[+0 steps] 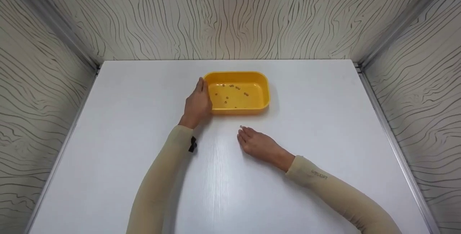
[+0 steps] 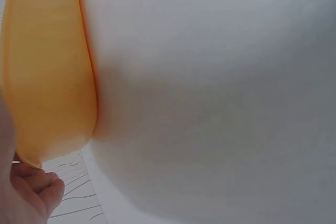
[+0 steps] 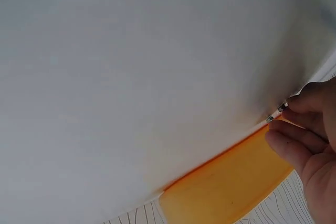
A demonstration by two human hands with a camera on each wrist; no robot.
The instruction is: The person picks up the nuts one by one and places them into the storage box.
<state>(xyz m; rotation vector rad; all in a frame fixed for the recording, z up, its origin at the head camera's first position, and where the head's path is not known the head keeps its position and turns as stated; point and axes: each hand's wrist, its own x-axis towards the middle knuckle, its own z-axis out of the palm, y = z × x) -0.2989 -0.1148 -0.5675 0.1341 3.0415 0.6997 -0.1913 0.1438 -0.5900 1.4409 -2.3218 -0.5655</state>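
Observation:
A yellow rectangular container [image 1: 237, 111] with rounded corners stands on the white table. My left hand [image 1: 198, 102] grips its left end; in the left wrist view the fingers [image 2: 51, 195] curl at the rim. My right hand [image 1: 261, 145] is low over the table, just in front of the container. Between its thumb and fingertips it pinches a small shiny metal piece [image 3: 282, 107]. A second metallic bit [image 3: 270, 119] shows beside the first, with a pale gap; I cannot tell whether they are one thing. Several small dark, shiny pieces [image 1: 246, 94] lie scattered on the container's floor.
The white table [image 1: 309, 100] runs to a wood-grain patterned wall [image 1: 230, 18] at the back. Similar patterned panels stand on both sides, with metal rails along the table's edges. A small black bow-like thing [image 1: 193, 144] is at the left sleeve cuff.

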